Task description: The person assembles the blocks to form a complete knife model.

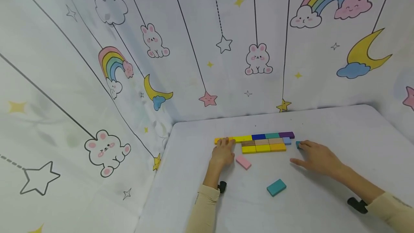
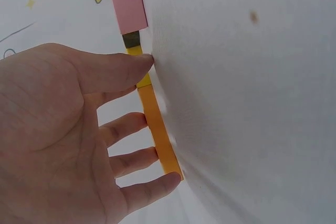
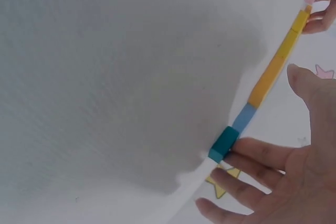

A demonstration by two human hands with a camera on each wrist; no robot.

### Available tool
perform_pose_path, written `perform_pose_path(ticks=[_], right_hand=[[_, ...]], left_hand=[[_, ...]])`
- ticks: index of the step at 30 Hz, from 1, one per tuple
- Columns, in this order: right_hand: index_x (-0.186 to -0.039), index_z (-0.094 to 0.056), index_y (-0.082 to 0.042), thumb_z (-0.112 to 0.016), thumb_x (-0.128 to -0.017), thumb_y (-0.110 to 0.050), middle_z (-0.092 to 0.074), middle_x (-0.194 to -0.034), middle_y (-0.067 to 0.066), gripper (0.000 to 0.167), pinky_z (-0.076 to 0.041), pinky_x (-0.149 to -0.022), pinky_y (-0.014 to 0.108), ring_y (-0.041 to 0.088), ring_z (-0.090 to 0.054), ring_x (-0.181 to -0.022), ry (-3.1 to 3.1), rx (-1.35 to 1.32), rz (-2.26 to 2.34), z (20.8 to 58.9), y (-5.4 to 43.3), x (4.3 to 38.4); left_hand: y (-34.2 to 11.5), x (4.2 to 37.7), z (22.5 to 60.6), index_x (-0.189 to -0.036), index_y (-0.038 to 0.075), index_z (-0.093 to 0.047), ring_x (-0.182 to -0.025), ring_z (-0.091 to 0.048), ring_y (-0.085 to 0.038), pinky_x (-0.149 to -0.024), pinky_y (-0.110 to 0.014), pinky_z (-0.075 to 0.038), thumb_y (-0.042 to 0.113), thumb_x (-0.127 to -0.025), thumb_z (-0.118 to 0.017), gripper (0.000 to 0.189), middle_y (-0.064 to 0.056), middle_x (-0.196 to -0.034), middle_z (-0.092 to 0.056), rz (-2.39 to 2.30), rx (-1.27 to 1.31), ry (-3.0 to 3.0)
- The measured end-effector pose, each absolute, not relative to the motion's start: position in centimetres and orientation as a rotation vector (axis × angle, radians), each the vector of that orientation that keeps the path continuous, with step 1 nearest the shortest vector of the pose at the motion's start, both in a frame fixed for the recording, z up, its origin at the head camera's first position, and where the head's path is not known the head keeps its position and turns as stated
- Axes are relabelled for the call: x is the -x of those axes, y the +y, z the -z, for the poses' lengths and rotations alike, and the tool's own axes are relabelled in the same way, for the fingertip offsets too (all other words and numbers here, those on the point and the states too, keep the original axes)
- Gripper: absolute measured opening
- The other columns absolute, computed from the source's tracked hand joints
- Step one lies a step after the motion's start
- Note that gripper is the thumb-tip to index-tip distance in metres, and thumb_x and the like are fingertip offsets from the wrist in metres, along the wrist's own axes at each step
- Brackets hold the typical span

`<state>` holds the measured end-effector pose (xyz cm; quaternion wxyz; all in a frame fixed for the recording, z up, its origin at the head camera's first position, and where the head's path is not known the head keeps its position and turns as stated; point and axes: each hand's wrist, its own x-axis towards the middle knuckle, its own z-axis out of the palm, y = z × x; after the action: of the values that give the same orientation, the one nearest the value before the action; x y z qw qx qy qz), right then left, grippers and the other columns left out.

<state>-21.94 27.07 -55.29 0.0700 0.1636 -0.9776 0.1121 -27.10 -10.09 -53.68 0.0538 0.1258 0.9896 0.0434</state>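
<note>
Flat wooden blocks lie in rows side by side on the white table. My left hand (image 1: 222, 154) is at the left end of the back row, its fingertips along an orange block (image 2: 158, 129) and the thumb apart from the fingers. At the right end, the extended fingers of my right hand (image 1: 320, 158) touch a small teal block (image 3: 224, 142), thumb spread away from it. A light blue block (image 1: 286, 141) ends the middle row, just left of that teal block. Yellow blocks (image 1: 262, 149) and an orange one form the front row.
A loose pink block (image 1: 243, 162) lies near my left hand. Closer to me is a larger teal block (image 1: 276, 187). Blue (image 1: 258, 137) and purple (image 1: 286, 135) blocks belong to the back row. A printed cloth wall (image 1: 233, 82) stands behind the table.
</note>
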Motion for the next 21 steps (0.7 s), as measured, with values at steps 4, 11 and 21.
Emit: perform_pose_path(ticks=[4, 11, 21], right_hand=[[-0.128, -0.068, 0.008, -0.074, -0.084, -0.071, -0.064, -0.133, 0.031, 0.091, -0.051, -0.099, 0.066, 0.052, -0.06, -0.122, -2.949, -0.51, -0.358, 55.1, 26.6, 21.2], [-0.131, -0.067, 0.006, -0.076, -0.083, -0.069, -0.063, -0.135, 0.029, 0.089, -0.05, -0.1, 0.066, 0.051, -0.059, -0.124, -2.963, -0.55, -0.377, 54.6, 25.5, 19.9], [-0.135, -0.066, 0.002, -0.078, -0.082, -0.068, -0.063, -0.138, 0.026, 0.089, -0.05, -0.101, 0.066, 0.049, -0.06, -0.125, -2.96, -0.564, -0.397, 54.8, 24.4, 18.6]], left_hand=[[-10.2, 27.1, 53.7, -0.159, 0.026, -0.043, -0.153, -0.031, -0.033, -0.114, -0.053, -0.045, 0.028, -0.104, -0.062, 0.058, -0.008, -0.166, -0.035, -0.14, -0.383, 3.006], [-10.2, 27.4, 54.0, -0.16, 0.027, -0.042, -0.154, -0.029, -0.032, -0.116, -0.053, -0.043, 0.029, -0.105, -0.061, 0.058, -0.007, -0.167, -0.033, -0.135, -0.355, 2.993], [-10.1, 27.7, 54.5, -0.16, 0.027, -0.042, -0.154, -0.029, -0.032, -0.116, -0.053, -0.043, 0.029, -0.105, -0.061, 0.059, -0.007, -0.167, -0.032, -0.138, -0.348, 2.99]])
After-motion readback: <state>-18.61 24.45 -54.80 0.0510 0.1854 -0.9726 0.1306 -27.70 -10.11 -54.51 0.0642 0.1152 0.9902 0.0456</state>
